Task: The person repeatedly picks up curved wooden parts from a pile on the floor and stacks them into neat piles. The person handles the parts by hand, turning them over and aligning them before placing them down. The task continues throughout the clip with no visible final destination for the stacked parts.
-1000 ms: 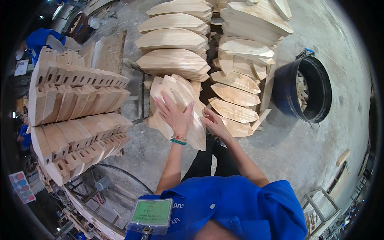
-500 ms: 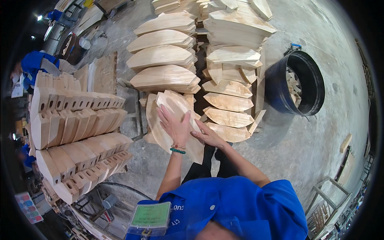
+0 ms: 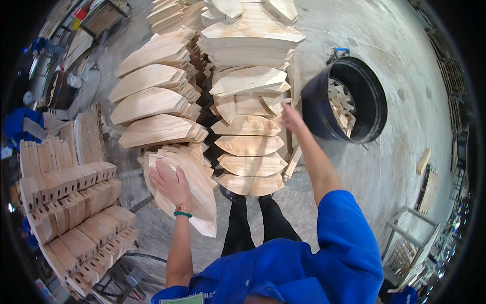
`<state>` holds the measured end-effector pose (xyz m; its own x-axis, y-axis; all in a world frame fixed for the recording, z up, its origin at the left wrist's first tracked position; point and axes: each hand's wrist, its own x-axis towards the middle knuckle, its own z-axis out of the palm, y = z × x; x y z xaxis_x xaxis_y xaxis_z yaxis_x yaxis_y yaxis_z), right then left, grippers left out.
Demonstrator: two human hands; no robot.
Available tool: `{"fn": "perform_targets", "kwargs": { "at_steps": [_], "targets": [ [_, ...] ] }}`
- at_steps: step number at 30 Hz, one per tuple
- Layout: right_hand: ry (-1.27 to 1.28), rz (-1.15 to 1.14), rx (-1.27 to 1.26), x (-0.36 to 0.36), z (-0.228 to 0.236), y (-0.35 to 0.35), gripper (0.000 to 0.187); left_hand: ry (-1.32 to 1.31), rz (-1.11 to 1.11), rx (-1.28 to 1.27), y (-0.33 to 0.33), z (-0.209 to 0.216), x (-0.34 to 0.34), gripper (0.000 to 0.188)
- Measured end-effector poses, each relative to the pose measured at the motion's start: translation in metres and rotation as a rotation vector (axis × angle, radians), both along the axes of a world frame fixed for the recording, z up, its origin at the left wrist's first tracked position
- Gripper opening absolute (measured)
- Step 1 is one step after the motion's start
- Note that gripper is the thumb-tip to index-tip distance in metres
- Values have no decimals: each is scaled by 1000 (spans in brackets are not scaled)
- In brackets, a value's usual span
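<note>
My left hand [image 3: 172, 186] lies flat, fingers spread, on a pale, leaf-shaped wooden board [image 3: 200, 202] at the top of a low stack. A bracelet of green beads circles that wrist. Stretched forward, my right hand [image 3: 292, 120] is at the right edge of the right-hand pile of curved wooden pieces [image 3: 248, 125]. It is slightly blurred, with finger and thumb apart and nothing visible in it. Whether it touches the pile's edge I cannot tell.
Stacks of curved boards [image 3: 147, 101] stand ahead on the left. A black bin [image 3: 374, 101] with wood offcuts [image 3: 340, 104] stands to the right. Rows of wooden parts with slots [image 3: 76, 202] fill the left side. A metal frame [image 3: 405, 235] is at the lower right.
My right hand has left the leaf-shaped board and reached forward to the right pile's edge. My left hand stays on the board. The view has shifted right.
</note>
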<state>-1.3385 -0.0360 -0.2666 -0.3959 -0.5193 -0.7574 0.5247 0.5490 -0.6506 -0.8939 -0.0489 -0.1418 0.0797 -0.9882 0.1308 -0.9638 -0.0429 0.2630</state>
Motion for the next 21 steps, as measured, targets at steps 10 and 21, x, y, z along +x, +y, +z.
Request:
{"fn": "perform_targets", "kwargs": {
  "at_steps": [10,21],
  "targets": [
    [157,161,-7,-79,-54,-116,100,6,-75,-31,-7,13,1,67],
    [219,522,22,-70,-54,-67,59,-7,-41,-13,-10,7,-7,65]
  ]
}}
